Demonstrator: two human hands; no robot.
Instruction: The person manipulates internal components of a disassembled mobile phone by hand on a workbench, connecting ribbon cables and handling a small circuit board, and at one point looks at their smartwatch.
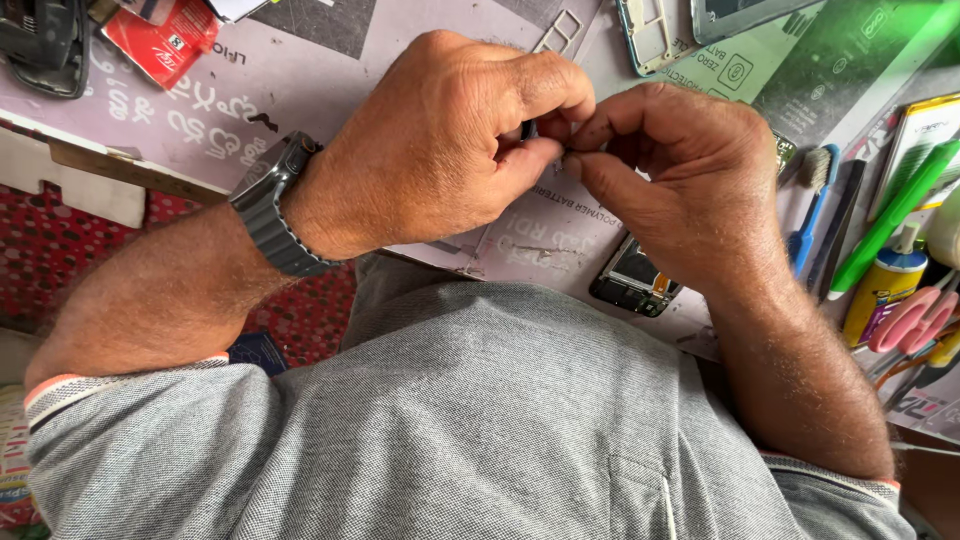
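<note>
Small dark part [528, 130] pinched between both hands' fingertips, held above the purple mat [330, 100], mid-frame top. Mostly hidden by fingers; kind cannot be told. Left hand [450, 140] curled tight, thumb and forefinger pressed together on the part. Right hand [680, 170] meets it from the other side, thumb and forefinger closed on the same spot, tips touching the left hand's. Grey watch [275, 205] on left wrist. Grey polo shirt [470, 420] fills the lower frame, sleeves with orange trim.

Under the right hand, on the mat: open phone board [632, 280], dark, partly covered by the hand. Right of the wrist: blue toothbrush [812, 215], green pen [895, 215], glue bottle [882, 290] with yellow body and blue cap, pink scissor handles [915, 318]. Top edge: pale phone frame [650, 35], green packaging [850, 60]. Top left: red packet [160, 40], dark phone shell [45, 45]. Red dotted cloth [60, 250] below the mat's left edge.
</note>
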